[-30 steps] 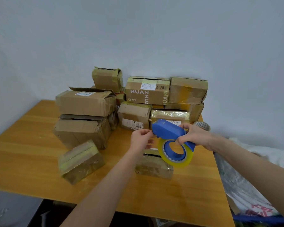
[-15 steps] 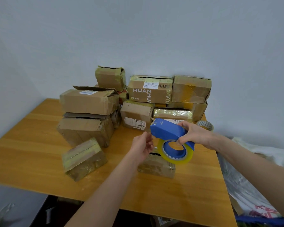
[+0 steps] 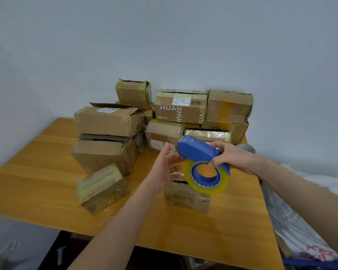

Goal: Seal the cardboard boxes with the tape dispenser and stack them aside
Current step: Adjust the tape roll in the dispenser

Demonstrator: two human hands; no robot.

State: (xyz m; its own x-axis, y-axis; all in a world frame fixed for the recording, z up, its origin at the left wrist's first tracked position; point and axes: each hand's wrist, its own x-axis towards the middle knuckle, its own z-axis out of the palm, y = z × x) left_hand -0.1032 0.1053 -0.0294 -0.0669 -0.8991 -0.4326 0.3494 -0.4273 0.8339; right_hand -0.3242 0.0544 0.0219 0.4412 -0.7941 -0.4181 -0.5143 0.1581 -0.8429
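Observation:
My right hand point(image 3: 231, 157) grips a blue tape dispenser point(image 3: 198, 150) with a yellowish roll of clear tape point(image 3: 207, 187), held in the air above a small cardboard box point(image 3: 186, 196) on the wooden table point(image 3: 213, 230). My left hand point(image 3: 165, 169) is open beside the dispenser's front end, fingers spread, touching or nearly touching its underside. A second small taped box point(image 3: 101, 189) lies tilted to the left. A pile of several cardboard boxes point(image 3: 180, 109) stands at the back against the wall.
Two larger boxes point(image 3: 107, 137) are stacked at the back left, the upper one with a loose flap. A patterned roll point(image 3: 246, 148) peeks out behind my right hand. Plastic bags point(image 3: 293, 221) lie off the table's right edge. The wall stands close behind.
My left hand has let go of the dispenser's front and opened, dropping slightly lower. The dispenser in my right hand stays almost where it was.

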